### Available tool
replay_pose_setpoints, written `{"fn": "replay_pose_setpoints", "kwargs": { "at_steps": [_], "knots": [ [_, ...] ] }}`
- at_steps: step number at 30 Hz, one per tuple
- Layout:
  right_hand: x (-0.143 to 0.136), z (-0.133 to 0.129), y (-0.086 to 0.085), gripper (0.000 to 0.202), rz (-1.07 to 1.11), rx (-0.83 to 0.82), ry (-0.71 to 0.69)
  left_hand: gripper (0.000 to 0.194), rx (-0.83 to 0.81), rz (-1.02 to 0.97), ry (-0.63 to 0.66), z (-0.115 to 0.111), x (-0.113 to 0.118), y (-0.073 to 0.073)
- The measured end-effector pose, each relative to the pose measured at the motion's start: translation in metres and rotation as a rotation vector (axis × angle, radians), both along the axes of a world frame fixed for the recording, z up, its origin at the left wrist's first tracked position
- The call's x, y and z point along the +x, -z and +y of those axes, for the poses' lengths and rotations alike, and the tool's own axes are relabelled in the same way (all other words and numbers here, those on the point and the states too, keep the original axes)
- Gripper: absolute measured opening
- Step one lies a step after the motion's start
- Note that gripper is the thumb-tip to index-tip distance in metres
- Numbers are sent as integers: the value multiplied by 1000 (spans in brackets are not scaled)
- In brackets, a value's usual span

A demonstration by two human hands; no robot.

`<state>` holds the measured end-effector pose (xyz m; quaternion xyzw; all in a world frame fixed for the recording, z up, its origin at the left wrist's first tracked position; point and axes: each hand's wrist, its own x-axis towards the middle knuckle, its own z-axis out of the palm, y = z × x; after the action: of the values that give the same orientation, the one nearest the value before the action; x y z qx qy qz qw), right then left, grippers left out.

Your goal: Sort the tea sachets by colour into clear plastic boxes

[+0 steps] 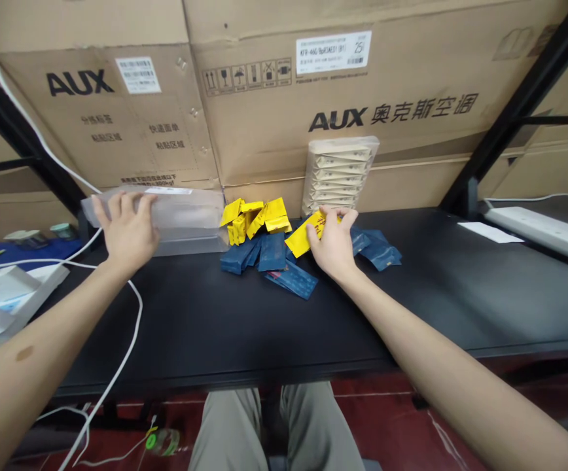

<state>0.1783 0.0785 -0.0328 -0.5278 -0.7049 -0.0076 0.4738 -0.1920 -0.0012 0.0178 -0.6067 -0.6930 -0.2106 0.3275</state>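
My left hand [129, 229] grips a clear plastic box [186, 212] lying on its side at the left of the black table, fingers over its upper edge. A yellow packet [300, 242] with dark red print is pinched between the thumb and fingers of my right hand [334, 241]. Between the hands, several yellow packets [275, 210] lie heaped next to the box's right end. Dark blue packets [271, 252] spread in front of them, and more blue packets [382, 248] lie right of my right hand. Behind it stands a clear box of cream packets [340, 173], stacked in a column.
Large cardboard boxes [264, 124] wall off the back of the black table [245, 327]. A white cable [139, 314] runs down the left side near my left forearm. White power strips [549, 229] lie at right, with a white card [491, 231] beside them.
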Motion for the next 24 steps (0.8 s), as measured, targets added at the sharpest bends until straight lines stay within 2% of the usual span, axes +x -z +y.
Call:
{"fn": "replay_pose_setpoints", "kwargs": {
  "at_steps": [5, 11, 19, 24],
  "knots": [
    [2, -5, -2, 43, -168, -52, 115, 62, -128, -12, 9, -2, -1, 6],
    [2, -7, -3, 43, -197, -60, 129, 69, -283, -25, 70, 6, -7, 8],
    [3, -8, -3, 46, -200, -91, 130, 67, -249, -54, 129, 10, -20, 15],
    [3, -8, -3, 45, -199, -98, 114, 68, -276, -26, 144, 12, -19, 13]
  ]
}}
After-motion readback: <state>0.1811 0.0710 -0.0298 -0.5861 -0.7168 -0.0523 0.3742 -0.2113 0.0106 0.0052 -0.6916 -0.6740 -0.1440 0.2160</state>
